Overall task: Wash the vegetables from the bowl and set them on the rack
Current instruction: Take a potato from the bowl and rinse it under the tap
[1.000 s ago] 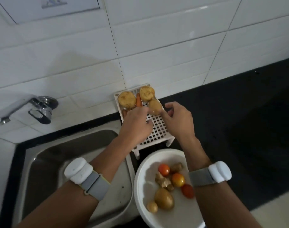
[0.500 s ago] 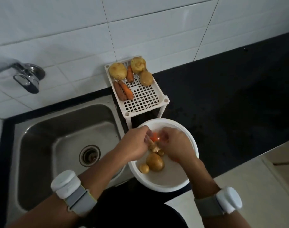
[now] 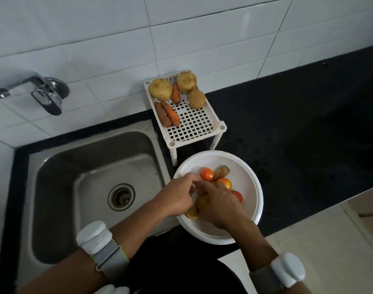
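Both hands in white bowl [image 3: 252, 183], lower centre of frame. Left hand [image 3: 177, 198] and right hand [image 3: 218, 205] meet over a small potato [image 3: 202, 202]; fingers curled, but whether either actually grips it cannot be told. Tomatoes [image 3: 206, 174] lie beside them. Rack [image 3: 194, 126], upper centre, holds potatoes [image 3: 160, 88] and carrots [image 3: 170, 113].

Head camera looks steeply down — close over sink [image 3: 92, 187] and counter [image 3: 287, 134].
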{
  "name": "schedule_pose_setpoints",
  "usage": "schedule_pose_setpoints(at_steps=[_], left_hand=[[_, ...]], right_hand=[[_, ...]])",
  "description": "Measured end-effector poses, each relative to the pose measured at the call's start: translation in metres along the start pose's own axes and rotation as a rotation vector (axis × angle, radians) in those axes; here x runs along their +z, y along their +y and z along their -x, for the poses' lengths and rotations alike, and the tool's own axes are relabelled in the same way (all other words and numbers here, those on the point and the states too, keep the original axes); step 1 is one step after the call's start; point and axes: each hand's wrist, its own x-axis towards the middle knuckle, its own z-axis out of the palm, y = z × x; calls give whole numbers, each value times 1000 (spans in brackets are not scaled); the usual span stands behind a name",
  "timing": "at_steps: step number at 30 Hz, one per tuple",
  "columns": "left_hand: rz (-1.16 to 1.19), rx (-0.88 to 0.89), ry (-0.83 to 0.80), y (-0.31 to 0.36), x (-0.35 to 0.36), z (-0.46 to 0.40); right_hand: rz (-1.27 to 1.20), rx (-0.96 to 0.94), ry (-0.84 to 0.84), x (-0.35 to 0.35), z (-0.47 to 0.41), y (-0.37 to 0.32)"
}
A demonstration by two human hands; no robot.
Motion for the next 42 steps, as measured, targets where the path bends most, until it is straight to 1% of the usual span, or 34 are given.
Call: schedule_pose_setpoints(at_steps=[2, 4, 6, 8, 10, 11, 12, 14, 15, 17, 18, 21, 24, 25, 27, 30, 32, 34, 36, 38, 40, 42], left_hand=[[55, 19, 27, -3, 1, 1], [165, 46, 87, -6, 1, 3], [365, 53, 156, -9, 2, 7], [617, 20, 178, -10, 0, 12], [871, -26, 115, -9, -7, 18], [995, -33, 54, -10, -11, 21], [1109, -17, -1, -14, -20, 25], [1257, -7, -64, -17, -31, 30], [1294, -18, -51, -23, -38, 33], [1336, -55, 43, -43, -52, 38], [1356, -84, 77, -46, -52, 37], [1433, -164, 226, -75, -74, 46], [1526, -196, 352, -108, -98, 61], [1559, -207, 370, -109, -100, 64], [1642, -222, 423, -129, -112, 75], [1794, -207, 419, -158, -129, 88], [1896, -191, 423, -173, -138, 95], [1966, -198, 436, -179, -142, 99], [2031, -153, 411, -189, -147, 102], [2072, -117, 372, -198, -151, 102], [2108, -113, 354, -202, -153, 100], [2134, -117, 353, -204, -156, 97]], right_hand=[[-38, -11, 35, -4, 4, 1], [-144, -4, 99, -9, 9, 1], [-255, 10, 195, -15, 13, -2], [-403, 32, 243, -22, 17, -11], [-596, 30, 271, -29, 19, -24], [-661, 17, 278, -32, 20, -33], [-681, -17, 289, -33, 19, -45], [-653, -79, 322, -33, 17, -61], [-651, -116, 330, -32, 15, -72], [-627, -175, 336, -29, 7, -98], [-606, -184, 335, -28, 6, -101], [-549, -266, 311, -21, -9, -141], [-544, -362, 267, -12, -30, -191], [-553, -390, 272, -11, -36, -196], [-545, -469, 278, -8, -56, -228], [-494, -552, 326, -10, -87, -279], [-512, -598, 344, -15, -108, -313], [-558, -624, 353, -22, -125, -332], [-614, -630, 313, -29, -139, -354], [-659, -586, 225, -33, -153, -373], [-663, -555, 142, -35, -164, -384], [-647, -532, 123, -33, -170, -390]])
